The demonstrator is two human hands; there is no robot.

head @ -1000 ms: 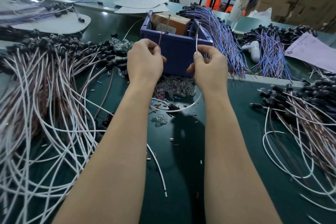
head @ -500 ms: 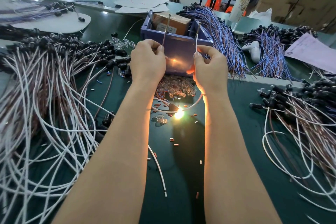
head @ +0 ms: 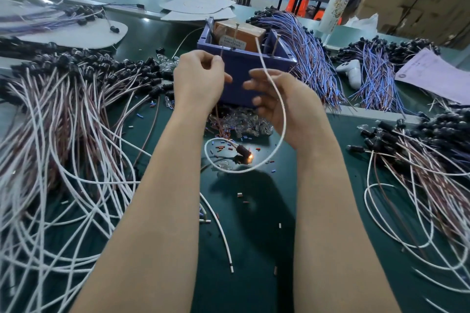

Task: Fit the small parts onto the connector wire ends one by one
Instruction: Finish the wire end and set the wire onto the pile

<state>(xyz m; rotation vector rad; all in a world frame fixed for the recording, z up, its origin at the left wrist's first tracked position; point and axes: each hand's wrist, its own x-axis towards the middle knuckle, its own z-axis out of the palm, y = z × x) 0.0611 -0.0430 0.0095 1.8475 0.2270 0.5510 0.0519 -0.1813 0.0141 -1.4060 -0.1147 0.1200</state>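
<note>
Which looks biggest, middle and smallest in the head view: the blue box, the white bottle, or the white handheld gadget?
1. blue box
2. white bottle, which stands farther back
3. white handheld gadget
The bottle's distance makes the order of the last two unsure.

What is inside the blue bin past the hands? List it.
In the blue bin: a brown carton with a white label, and thin metal rods standing upright. Its floor is hidden by the front wall.

Heaps of white and brown wires [head: 63,134] are spread over both sides of the dark green surface [head: 254,287]. A blue box [head: 239,63] is set mid-back, with a pile of clear parts [head: 244,122] just in front.
</note>
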